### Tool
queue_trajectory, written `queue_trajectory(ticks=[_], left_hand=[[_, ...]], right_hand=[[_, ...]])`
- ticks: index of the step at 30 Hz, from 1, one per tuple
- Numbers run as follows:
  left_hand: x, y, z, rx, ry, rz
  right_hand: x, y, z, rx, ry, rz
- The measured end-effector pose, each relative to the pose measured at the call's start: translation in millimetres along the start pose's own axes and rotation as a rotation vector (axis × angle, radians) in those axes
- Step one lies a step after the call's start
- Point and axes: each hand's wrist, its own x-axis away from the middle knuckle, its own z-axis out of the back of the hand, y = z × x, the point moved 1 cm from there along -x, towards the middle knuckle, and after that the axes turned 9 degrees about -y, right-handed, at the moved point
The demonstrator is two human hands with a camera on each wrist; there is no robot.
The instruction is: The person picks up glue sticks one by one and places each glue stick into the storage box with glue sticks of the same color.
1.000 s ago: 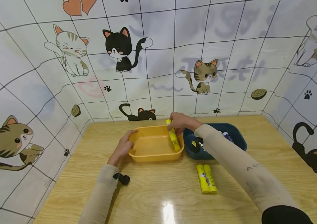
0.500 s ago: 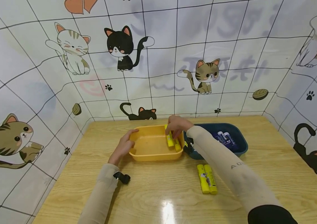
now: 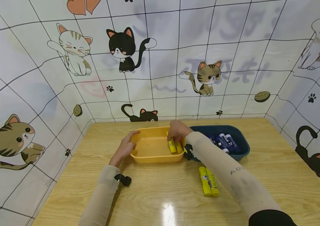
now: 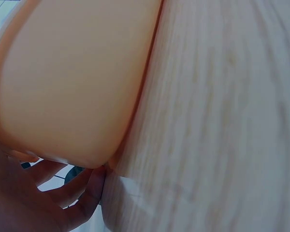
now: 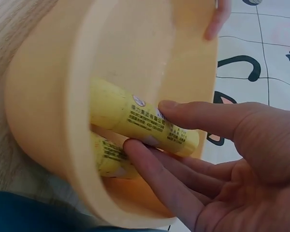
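Observation:
My right hand (image 3: 178, 129) pinches a yellow glue stick (image 5: 135, 116) between thumb and fingers, inside the right end of a yellow plastic bin (image 3: 155, 159). A second yellow glue stick (image 5: 110, 157) lies beside it in the bin, partly covered by my fingers. At the bin's left end my left hand (image 3: 124, 148) grips the wall; the left wrist view has its fingers (image 4: 82, 195) curled against the outside. Two more yellow glue sticks (image 3: 208, 182) lie side by side on the table in front of the bins.
Touching or nearly touching the yellow bin on its right is a dark blue bin (image 3: 246, 147) with several purple, white-capped sticks (image 3: 225, 142); my right forearm crosses over its front. A cat-patterned wall cloth (image 3: 162, 88) encloses the wooden table (image 3: 148, 194) at back and sides.
My right hand has lowered a yellow glue stick into the bin, left of the one lying there. My right forearm has shifted left, exposing more purple sticks. My left hand stays put.

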Motion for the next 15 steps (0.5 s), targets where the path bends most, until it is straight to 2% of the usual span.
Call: queue_trajectory(ticks=[6,10,15], left_hand=[[-1.8,-4.2,-0.2,-0.013,0.003,0.008],[-2.5,-4.4,0.1,-0.023,0.003,0.008],[-2.4,-3.3,-0.2,-0.02,0.002,0.005]], right_hand=[[-1.3,-0.5,-7.0,0.06,0.036,0.028],[-2.4,-1.2,-13.5,0.105,0.041,0.052],[-3.9,-1.2,-19.9,0.117,0.028,0.041]])
